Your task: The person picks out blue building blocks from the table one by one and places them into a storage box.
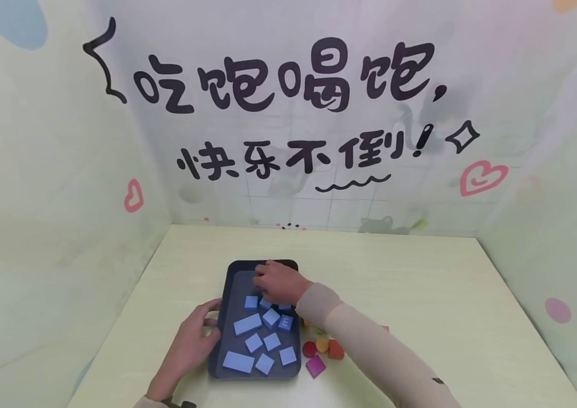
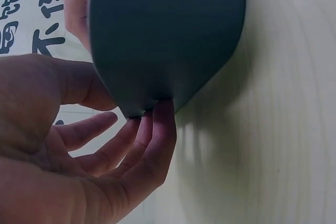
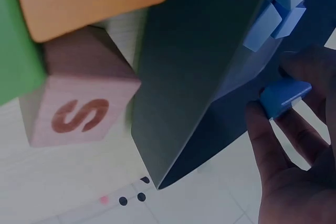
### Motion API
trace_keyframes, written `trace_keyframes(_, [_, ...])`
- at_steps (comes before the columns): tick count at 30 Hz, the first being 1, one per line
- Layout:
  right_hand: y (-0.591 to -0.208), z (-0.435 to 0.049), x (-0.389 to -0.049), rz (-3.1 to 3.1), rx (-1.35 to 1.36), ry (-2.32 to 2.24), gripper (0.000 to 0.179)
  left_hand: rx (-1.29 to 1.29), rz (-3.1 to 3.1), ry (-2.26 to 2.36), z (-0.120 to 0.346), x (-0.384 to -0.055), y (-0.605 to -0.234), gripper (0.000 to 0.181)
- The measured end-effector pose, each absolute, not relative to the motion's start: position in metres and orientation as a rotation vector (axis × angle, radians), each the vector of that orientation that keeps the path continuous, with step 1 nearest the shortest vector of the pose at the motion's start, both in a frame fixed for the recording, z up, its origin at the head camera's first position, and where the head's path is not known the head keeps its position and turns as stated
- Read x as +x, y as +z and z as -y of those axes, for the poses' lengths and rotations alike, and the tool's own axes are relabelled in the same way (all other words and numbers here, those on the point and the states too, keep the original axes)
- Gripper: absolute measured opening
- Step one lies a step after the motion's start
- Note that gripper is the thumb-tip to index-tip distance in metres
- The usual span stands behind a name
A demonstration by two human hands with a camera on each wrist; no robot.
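Note:
A dark rectangular tray (image 1: 260, 374) holds several blue blocks, some square and some long. At its left side my left hand (image 1: 191, 343) holds the tray; in the left wrist view its thumb meets the rim and the fingertips (image 2: 164, 114) press against the outer wall. Over the far end of the tray, my right hand (image 1: 283, 283) pinches a small blue block (image 3: 281, 98) between thumb and fingers. That block is hidden behind the hand in the head view. Closest below the hand lies a blue square block (image 1: 251, 301); one blue block (image 1: 285, 322) bears a letter E.
Colourful blocks lie beside the tray's right side: a red round one (image 1: 310, 349), an orange-red one (image 1: 336, 349) and a magenta one (image 1: 316, 366). A pink block (image 3: 84, 93) marked S shows in the right wrist view. Printed wall panels (image 1: 288, 209) surround the table (image 1: 410, 283).

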State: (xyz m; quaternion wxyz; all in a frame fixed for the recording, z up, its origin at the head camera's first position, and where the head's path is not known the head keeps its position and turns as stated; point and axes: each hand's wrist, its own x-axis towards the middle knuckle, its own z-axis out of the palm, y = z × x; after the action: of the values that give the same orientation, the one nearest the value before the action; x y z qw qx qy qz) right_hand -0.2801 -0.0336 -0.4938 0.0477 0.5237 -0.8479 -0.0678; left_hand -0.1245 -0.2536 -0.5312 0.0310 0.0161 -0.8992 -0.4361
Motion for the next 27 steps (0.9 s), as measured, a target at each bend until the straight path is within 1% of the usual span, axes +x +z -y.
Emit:
trace_keyframes(20, [-0.51,0.041,-0.277,2.732,1.57,-0.285,0.037,0.05,2.788,-1.32,0.254,-0.124,-0.534,0.064])
trace_keyframes(27, [-0.513,0.041,-0.277,2.739,1.573,-0.279,0.037,0.055,2.787,-1.325,0.254,-0.123,-0.533,0.064])
